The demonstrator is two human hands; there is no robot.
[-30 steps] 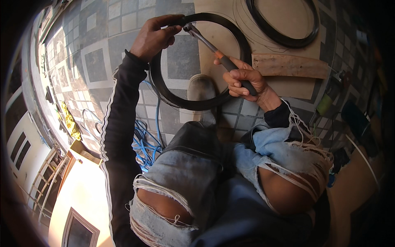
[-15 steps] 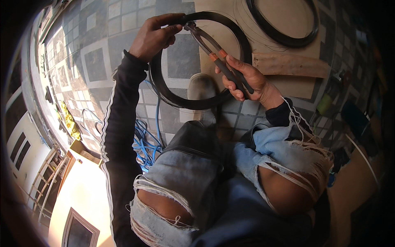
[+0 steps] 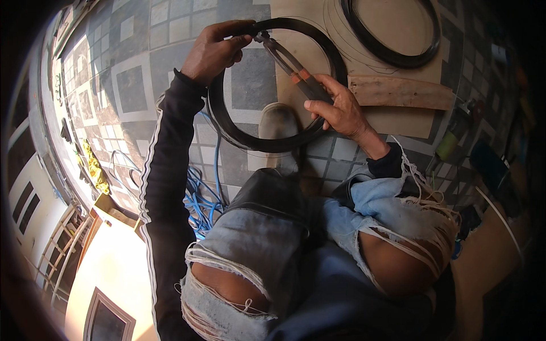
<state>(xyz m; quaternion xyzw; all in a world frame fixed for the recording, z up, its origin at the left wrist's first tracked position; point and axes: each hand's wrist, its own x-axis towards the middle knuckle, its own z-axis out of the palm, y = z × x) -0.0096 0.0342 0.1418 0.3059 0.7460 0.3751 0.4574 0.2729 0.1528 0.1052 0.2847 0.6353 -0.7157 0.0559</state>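
My left hand (image 3: 213, 51) pinches the top of a black wire coil (image 3: 331, 57), fingertips beside the jaws of the metal pliers (image 3: 280, 57) with orange-and-black handles. My right hand (image 3: 333, 108) grips those handles over the coil's opening, thumb across them. The jaws rest at the coil's top inner edge; what they bite on is too small to tell. The coil's lower part lies around the toe of my shoe (image 3: 271, 120).
A second black coil (image 3: 392, 52) lies upper right on a beige sheet (image 3: 424, 122) with loose wires and a wooden plank (image 3: 398, 91). A green power tool (image 3: 447, 142) lies at right. A tangled blue hose (image 3: 202, 199) and crumpled yellow cloth (image 3: 94, 162) are at left.
My right hand has turned on the plier handles, its thumb now lower. The handles spread apart from a second ago. My left hand has stayed in place.
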